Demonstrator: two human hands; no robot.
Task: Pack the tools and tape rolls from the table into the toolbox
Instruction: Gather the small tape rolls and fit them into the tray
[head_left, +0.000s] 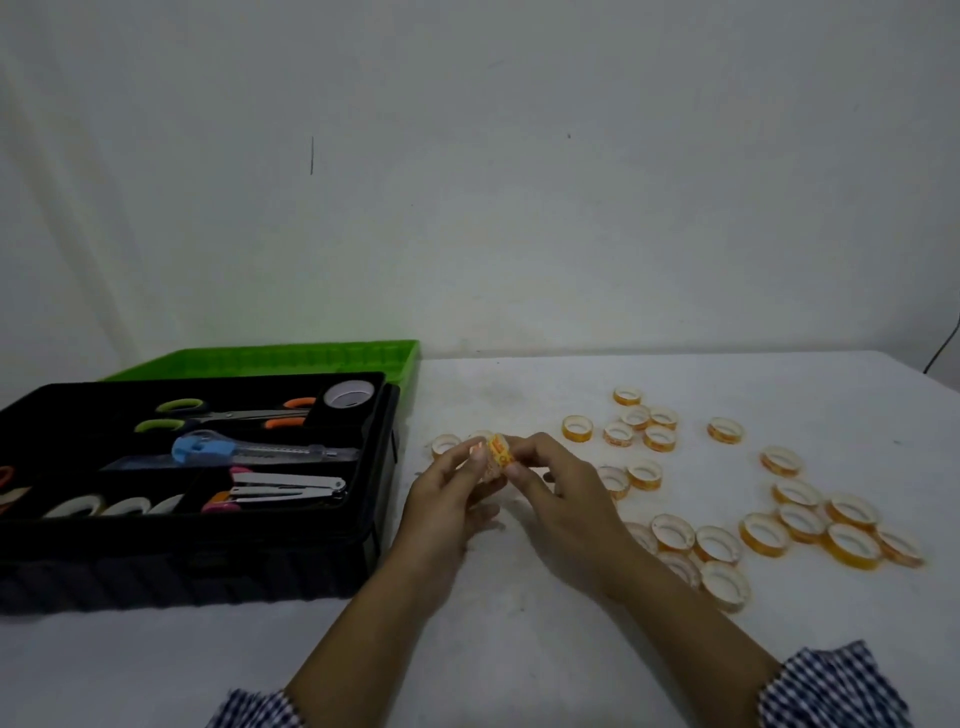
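A small stack of orange tape rolls (497, 457) is held between my left hand (451, 493) and my right hand (558, 491), just above the white table (519, 649), right of the black toolbox (384, 467). Both hands pinch the stack with their fingertips. Several more orange tape rolls (810, 525) lie scattered on the table to the right. The toolbox tray holds scissors (228, 414), a blue cutter (249, 449), a pink stapler (280, 491) and white tape rolls (349, 395).
The toolbox's green lid (270, 358) lies open behind it against the white wall. One orange tape roll (445, 445) sits just beyond my left hand. A dark cable (943, 348) hangs at the far right edge.
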